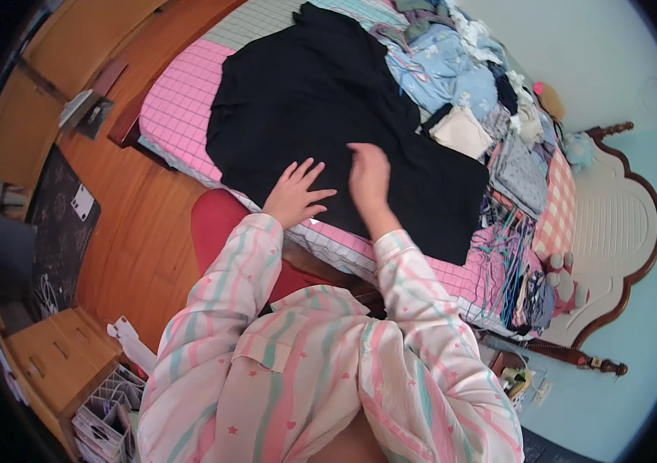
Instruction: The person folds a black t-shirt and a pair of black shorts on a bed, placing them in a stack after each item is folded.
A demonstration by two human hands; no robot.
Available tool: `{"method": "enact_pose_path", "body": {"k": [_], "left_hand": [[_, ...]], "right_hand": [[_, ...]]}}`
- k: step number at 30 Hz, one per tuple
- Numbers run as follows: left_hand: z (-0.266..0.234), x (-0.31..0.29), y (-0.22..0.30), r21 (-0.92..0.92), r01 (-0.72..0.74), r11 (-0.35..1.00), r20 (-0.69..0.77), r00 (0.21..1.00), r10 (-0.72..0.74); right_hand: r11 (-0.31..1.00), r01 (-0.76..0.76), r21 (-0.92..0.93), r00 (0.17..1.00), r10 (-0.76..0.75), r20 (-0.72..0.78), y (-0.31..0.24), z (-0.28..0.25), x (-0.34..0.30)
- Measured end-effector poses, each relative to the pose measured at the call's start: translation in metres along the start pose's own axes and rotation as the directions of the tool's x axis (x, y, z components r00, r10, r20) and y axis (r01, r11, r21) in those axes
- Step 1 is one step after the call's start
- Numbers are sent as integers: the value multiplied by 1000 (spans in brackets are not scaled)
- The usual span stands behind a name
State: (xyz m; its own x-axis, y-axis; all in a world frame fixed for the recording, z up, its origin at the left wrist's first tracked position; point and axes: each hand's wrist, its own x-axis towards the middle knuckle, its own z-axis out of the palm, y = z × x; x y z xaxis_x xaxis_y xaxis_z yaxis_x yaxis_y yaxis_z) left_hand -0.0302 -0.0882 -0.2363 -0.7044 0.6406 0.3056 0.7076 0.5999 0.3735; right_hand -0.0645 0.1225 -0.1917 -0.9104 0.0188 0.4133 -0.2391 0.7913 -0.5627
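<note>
A large black garment [305, 85] lies spread over the bed, with small wrinkles across it; its exact kind does not show. My left hand [296, 194] rests on its near edge, palm down with the fingers spread, holding nothing. Beside it to the right, my right hand [370, 176] is over the same cloth, turned edge-on and slightly blurred. Most of its fingers are hidden behind the hand, so I cannot see whether they grip the fabric. Striped pyjama sleeves cover both my forearms.
Clothes hangers [498, 247] lie in a bundle on the bed's right side, by folded grey clothes [519, 176]. A heap of light blue clothing [444, 65] lies along the wall. The white headboard [606, 208] stands at right; a red seat [216, 224] is against the near edge.
</note>
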Motion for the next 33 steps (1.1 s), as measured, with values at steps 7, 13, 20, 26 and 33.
{"method": "enact_pose_path", "body": {"k": [7, 13, 20, 26, 33], "left_hand": [[-7, -1, 4, 61, 72, 996, 74, 994, -76], [-13, -13, -6, 148, 256, 955, -79, 966, -247], [-14, -17, -7, 199, 311, 929, -76, 950, -302], [-13, -15, -3, 233, 307, 923, -80, 952, -296], [-13, -16, -6, 255, 287, 924, -65, 958, -280]], "right_hand": [[965, 102, -242, 936, -11, 351, -10, 24, -71], [937, 61, -345, 960, 40, 278, 17, 4, -78], [938, 0, -345, 987, 57, 153, 53, -51, -112], [846, -181, -501, 964, 253, 80, 123, -127, -164], [769, -288, -571, 946, 323, -41, 192, -191, -204]]}}
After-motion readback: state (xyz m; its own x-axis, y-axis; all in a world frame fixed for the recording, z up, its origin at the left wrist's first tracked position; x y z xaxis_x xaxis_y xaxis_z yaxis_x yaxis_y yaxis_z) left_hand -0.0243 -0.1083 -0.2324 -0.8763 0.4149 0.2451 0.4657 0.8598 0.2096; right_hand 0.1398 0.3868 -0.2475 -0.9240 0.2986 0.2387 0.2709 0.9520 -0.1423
